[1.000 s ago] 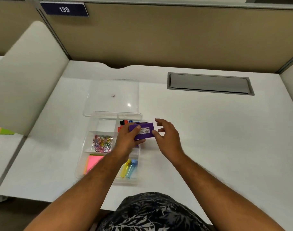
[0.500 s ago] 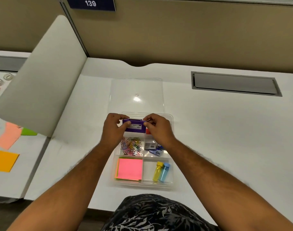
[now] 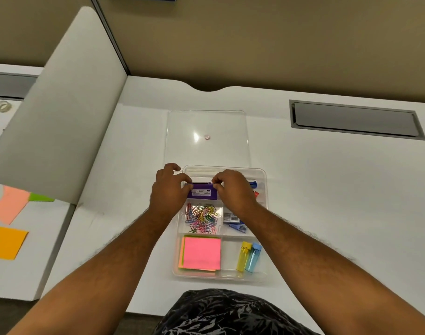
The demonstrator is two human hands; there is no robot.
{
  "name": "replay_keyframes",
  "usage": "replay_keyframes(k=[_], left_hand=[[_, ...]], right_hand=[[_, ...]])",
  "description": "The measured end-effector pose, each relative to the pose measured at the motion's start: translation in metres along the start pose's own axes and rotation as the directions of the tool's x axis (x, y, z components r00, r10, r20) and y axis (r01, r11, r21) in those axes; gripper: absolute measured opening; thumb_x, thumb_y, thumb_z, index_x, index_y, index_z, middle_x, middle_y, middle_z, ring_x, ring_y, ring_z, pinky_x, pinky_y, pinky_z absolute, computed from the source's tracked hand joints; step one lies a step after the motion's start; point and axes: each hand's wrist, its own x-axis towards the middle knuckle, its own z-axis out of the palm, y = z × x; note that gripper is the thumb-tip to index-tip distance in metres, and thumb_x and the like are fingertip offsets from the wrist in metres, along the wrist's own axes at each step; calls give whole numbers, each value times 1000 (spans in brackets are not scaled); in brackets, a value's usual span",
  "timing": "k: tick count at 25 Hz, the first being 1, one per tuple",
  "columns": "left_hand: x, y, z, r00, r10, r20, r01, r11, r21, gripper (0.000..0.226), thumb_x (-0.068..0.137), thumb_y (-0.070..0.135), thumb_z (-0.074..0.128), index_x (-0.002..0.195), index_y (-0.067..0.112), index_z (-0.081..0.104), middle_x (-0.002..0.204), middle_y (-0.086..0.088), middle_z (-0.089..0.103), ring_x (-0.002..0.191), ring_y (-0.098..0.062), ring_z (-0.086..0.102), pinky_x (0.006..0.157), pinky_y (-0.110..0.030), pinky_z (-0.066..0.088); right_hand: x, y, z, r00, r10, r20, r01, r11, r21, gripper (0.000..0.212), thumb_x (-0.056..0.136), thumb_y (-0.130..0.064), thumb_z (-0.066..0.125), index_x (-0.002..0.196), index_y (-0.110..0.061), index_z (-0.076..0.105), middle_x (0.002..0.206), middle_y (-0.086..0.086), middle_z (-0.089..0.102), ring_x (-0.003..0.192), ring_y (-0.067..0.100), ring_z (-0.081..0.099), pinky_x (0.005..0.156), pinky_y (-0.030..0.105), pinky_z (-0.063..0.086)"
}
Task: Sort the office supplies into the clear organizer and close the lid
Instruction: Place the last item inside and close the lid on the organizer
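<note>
A clear organizer (image 3: pixel 264 238) lies on the white desk in front of me. Both hands hold a purple box (image 3: pixel 203 192) over its far left compartment: my left hand (image 3: pixel 169 191) pinches the box's left end and my right hand (image 3: pixel 233 189) pinches its right end. Coloured paper clips (image 3: pixel 201 218) fill the middle left compartment. Pink sticky notes (image 3: pixel 201 253) lie in the near left one. A yellow and a blue tube (image 3: pixel 249 256) sit near right. Blue clips (image 3: pixel 238 227) lie middle right. The clear lid (image 3: pixel 206 136) lies flat behind the organizer.
A grey cable hatch (image 3: pixel 356 120) is set into the desk at the far right. A white divider panel (image 3: pixel 61 112) stands to the left. Beyond it, orange, peach and green paper sheets (image 3: pixel 6 240) and tape rolls (image 3: pixel 2 106) lie on the neighbouring desk.
Both hands carried the purple box from the organizer's right side over to its far left compartment and lowered it. My right hand, open a second ago, now pinches the box's right end.
</note>
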Motion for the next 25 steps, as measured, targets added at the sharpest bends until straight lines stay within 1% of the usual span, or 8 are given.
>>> replay_keyframes(k=[6, 8, 12, 14, 17, 21, 23, 25], left_hand=[[11, -6, 1, 997, -13, -82, 2, 992, -129, 29, 92, 38, 71, 114, 19, 72, 138, -5, 53, 129, -23, 48, 100, -33, 44], [25, -8, 0, 987, -67, -147, 33, 974, -223, 26, 95, 36, 69, 112, 17, 71, 130, -6, 58, 123, -23, 53, 99, -29, 42], [58, -19, -4, 947, -252, -198, 156, 901, -404, 31, 98, 37, 64, 119, 14, 68, 128, -9, 62, 118, -26, 59, 103, -41, 48], [78, -27, -5, 939, -316, -137, 245, 892, -380, 37, 98, 37, 63, 125, 11, 66, 130, -12, 62, 121, -29, 59, 105, -41, 45], [104, -35, -6, 901, -430, -50, 394, 862, -318, 47, 97, 38, 62, 133, 8, 61, 134, -14, 62, 124, -31, 58, 107, -42, 44], [122, -37, 0, 883, -467, 32, 445, 816, -368, 46, 94, 24, 65, 138, 10, 56, 132, -13, 63, 119, -32, 61, 106, -42, 48], [126, -41, 4, 854, -514, 87, 482, 714, -508, 49, 92, 11, 66, 139, 11, 55, 128, -14, 62, 108, -31, 65, 95, -38, 54], [127, -39, -1, 819, -545, 178, 492, 508, -707, 49, 89, -5, 61, 138, 6, 56, 114, -12, 59, 80, -24, 63, 65, -28, 54]], right_hand=[[1, 7, -2, 987, 56, -151, -32, 987, 157, 15, 95, -30, 74, 108, -22, 73, 110, -4, 70, 100, 14, 65, 88, 37, 60], [8, 10, -15, 972, 47, -232, -8, 986, 167, 8, 96, -26, 70, 103, -22, 73, 105, -7, 70, 97, 11, 63, 87, 36, 57], [35, 25, -44, 938, 67, -339, -7, 985, 174, 10, 96, -24, 66, 103, -23, 73, 101, -9, 70, 95, 12, 63, 90, 34, 54], [53, 38, -54, 949, 158, -273, -116, 980, 164, 20, 97, -28, 65, 113, -19, 72, 109, -4, 72, 103, 16, 65, 96, 36, 53], [82, 65, -63, 943, 330, -47, -323, 939, 123, 33, 99, -30, 62, 126, -12, 69, 127, 6, 71, 118, 25, 64, 105, 37, 48], [100, 82, -66, 916, 391, 88, -399, 911, 108, 31, 100, -17, 59, 128, -10, 69, 137, 9, 66, 128, 28, 59, 113, 37, 43], [100, 83, -65, 910, 410, 68, -415, 892, 181, 33, 98, -10, 58, 129, -10, 69, 139, 8, 64, 129, 27, 59, 114, 37, 43], [99, 87, -64, 912, 407, 45, -405, 881, 246, 33, 97, -7, 59, 128, -11, 69, 138, 8, 65, 127, 26, 60, 114, 39, 44]])
